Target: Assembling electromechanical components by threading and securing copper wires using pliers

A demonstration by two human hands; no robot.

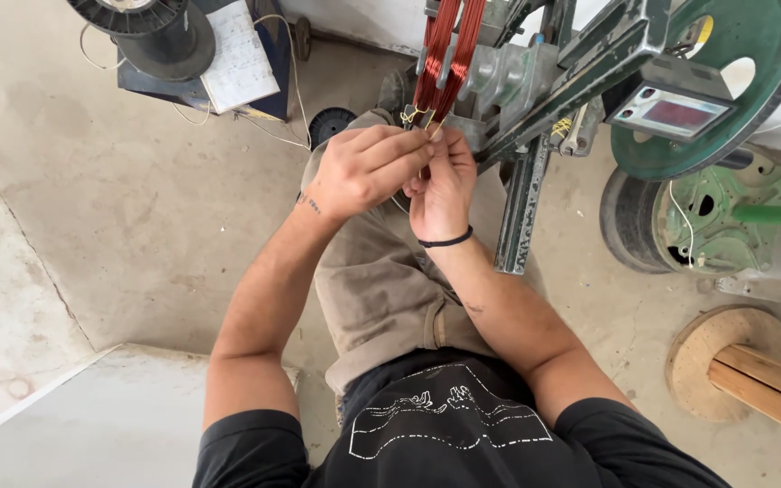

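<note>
The left hand and right hand meet at the lower end of a copper coil, fingers pinched together on a thin yellowish tie at the bundle's bottom. The left curls over from the side; the right comes up from below, a black band at its wrist. The coil hangs from the winder, a grey metal frame with a green wheel and a small counter beside it.

The risk, as I judge it, lies in the fine wire: a hard tug could nick the enamel or pull turns loose, so the bundle splays. A slack tie could slip off. Fingers sit close to the frame's edges, so a slip could scrape them. Below, the concrete floor would dirty any dropped loop.
</note>
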